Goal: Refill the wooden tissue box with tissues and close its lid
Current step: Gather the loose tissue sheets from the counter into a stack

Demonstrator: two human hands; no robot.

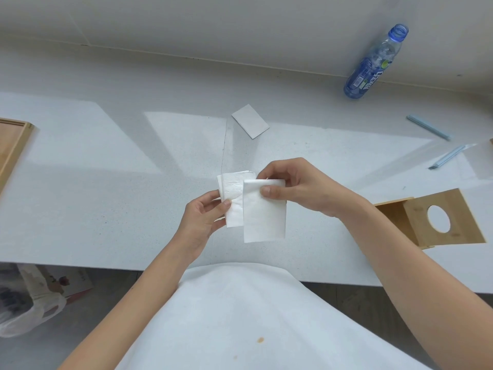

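Observation:
My left hand [204, 218] grips a small stack of folded white tissues [233, 194] above the white counter. My right hand [296, 186] pinches the top of a single folded tissue [264, 217] that hangs in front of the stack and overlaps its right side. The wooden tissue box [392, 216] stands at the right behind my right forearm. Its lid [450, 218], with a round hole, is swung open toward me.
A blue plastic bottle [373, 65] stands at the back right by the wall. A grey card [250, 120] lies mid-counter. Pale blue strips [428, 127] and clear wrapping [450, 153] lie at the right. A wooden tray [13, 145] sits at the left edge. Bags [29, 297] rest on the floor.

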